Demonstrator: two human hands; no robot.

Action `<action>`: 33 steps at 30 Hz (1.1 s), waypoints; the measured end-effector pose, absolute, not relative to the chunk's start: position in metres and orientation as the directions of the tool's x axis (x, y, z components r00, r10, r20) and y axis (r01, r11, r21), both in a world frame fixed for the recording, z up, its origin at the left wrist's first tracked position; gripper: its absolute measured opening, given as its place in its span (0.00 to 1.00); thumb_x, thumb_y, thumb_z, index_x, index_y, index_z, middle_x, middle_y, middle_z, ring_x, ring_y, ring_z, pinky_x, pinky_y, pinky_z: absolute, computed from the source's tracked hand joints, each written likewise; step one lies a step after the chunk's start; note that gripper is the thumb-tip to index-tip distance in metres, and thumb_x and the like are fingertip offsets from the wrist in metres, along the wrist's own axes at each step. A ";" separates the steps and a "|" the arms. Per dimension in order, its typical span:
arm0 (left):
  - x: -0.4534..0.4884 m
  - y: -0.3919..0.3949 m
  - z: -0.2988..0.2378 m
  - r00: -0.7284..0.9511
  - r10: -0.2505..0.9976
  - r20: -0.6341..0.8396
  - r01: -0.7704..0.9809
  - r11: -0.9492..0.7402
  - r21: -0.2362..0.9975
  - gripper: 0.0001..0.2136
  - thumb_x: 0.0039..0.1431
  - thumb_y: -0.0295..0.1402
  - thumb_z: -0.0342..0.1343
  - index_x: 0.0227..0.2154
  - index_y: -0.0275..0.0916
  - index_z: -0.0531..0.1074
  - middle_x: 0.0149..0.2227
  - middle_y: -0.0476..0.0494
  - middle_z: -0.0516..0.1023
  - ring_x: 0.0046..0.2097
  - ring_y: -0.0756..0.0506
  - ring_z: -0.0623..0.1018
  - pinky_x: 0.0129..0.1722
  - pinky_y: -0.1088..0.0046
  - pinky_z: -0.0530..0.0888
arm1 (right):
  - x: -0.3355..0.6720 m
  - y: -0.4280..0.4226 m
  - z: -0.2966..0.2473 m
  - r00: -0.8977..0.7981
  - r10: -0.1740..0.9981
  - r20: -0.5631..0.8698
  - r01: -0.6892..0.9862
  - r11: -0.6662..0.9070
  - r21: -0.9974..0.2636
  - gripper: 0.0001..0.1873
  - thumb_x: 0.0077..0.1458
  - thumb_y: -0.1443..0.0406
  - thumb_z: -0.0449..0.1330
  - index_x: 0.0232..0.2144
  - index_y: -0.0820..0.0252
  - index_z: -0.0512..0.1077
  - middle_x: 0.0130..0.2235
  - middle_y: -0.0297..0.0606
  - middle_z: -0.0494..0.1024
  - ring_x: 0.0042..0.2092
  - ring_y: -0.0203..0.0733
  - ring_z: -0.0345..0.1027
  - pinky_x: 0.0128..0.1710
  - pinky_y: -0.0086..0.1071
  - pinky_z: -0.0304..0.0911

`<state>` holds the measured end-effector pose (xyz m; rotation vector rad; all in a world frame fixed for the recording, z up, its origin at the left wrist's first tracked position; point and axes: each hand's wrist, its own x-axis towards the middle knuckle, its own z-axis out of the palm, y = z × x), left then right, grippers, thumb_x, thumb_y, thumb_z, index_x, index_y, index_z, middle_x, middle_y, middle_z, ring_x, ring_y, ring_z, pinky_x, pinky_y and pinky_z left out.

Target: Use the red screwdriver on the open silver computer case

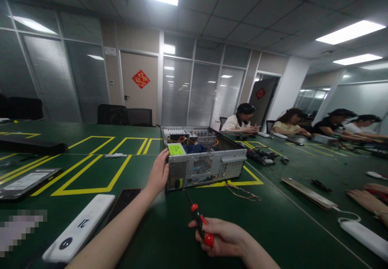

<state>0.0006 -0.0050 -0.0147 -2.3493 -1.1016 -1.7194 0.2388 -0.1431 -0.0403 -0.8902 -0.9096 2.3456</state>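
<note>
An opened computer case (206, 159) lies on the green table, its rear panel facing me. Inside are colored cables and, at the left corner, a power supply with a bright yellow-green label (176, 149). My left hand (158, 172) rests against the case's left rear corner, fingers stretched along its side. A screwdriver (201, 224) with a red and black handle is gripped in my right hand (222, 236). Its thin shaft points up toward the bottom edge of the rear panel; whether the tip touches the case I cannot tell.
A white device marked 21 (81, 224) and a dark flat object (123, 202) lie at left, near a hard drive (28, 182). Right of the case are eyeglasses (242, 192), a black part (260, 155) and a power bank (309, 193). Another person's hands (365, 198) are at far right.
</note>
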 end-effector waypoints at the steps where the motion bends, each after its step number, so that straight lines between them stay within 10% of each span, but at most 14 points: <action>1: 0.000 -0.005 -0.015 0.139 0.520 0.843 0.549 -0.749 0.371 0.20 0.64 0.32 0.38 0.59 0.40 0.51 0.61 0.37 0.57 0.62 0.42 0.58 0.60 0.53 0.58 | 0.239 -0.143 -0.041 -0.660 0.629 -0.411 -0.208 -0.679 -0.704 0.19 0.46 0.63 0.63 0.41 0.63 0.65 0.29 0.33 0.72 0.27 0.32 0.68 0.27 0.26 0.52; 10: 0.001 -0.002 -0.017 0.135 0.507 0.851 0.532 -0.762 0.370 0.20 0.64 0.32 0.38 0.59 0.41 0.51 0.61 0.37 0.56 0.62 0.42 0.58 0.60 0.53 0.57 | 0.240 -0.143 -0.040 -0.666 0.620 -0.415 -0.270 -0.719 -0.641 0.20 0.51 0.56 0.59 0.43 0.62 0.67 0.29 0.35 0.72 0.21 0.26 0.59 0.17 0.19 0.40; 15: 0.001 -0.002 -0.017 0.126 0.511 0.850 0.527 -0.761 0.380 0.21 0.64 0.33 0.38 0.59 0.41 0.51 0.61 0.37 0.56 0.62 0.42 0.58 0.60 0.53 0.57 | 0.245 -0.141 -0.038 -0.742 0.535 -0.403 -0.200 -0.751 -0.629 0.27 0.51 0.47 0.54 0.43 0.62 0.66 0.36 0.41 0.73 0.31 0.37 0.68 0.22 0.23 0.51; 22: 0.001 -0.003 -0.016 0.136 0.519 0.844 0.545 -0.751 0.374 0.21 0.64 0.32 0.38 0.59 0.40 0.51 0.61 0.37 0.56 0.62 0.42 0.58 0.60 0.54 0.58 | 0.246 -0.142 -0.034 -0.762 0.530 -0.372 -0.103 -0.666 -0.739 0.21 0.47 0.65 0.59 0.44 0.56 0.60 0.44 0.42 0.73 0.38 0.42 0.73 0.32 0.31 0.59; 33: 0.001 -0.004 -0.015 0.131 0.530 0.838 0.548 -0.743 0.384 0.20 0.64 0.33 0.38 0.59 0.40 0.52 0.61 0.37 0.57 0.62 0.42 0.58 0.60 0.53 0.58 | 0.241 -0.139 -0.042 -0.525 0.668 -0.527 -0.186 -0.694 -0.696 0.16 0.46 0.60 0.63 0.34 0.62 0.64 0.30 0.35 0.74 0.25 0.34 0.70 0.20 0.23 0.52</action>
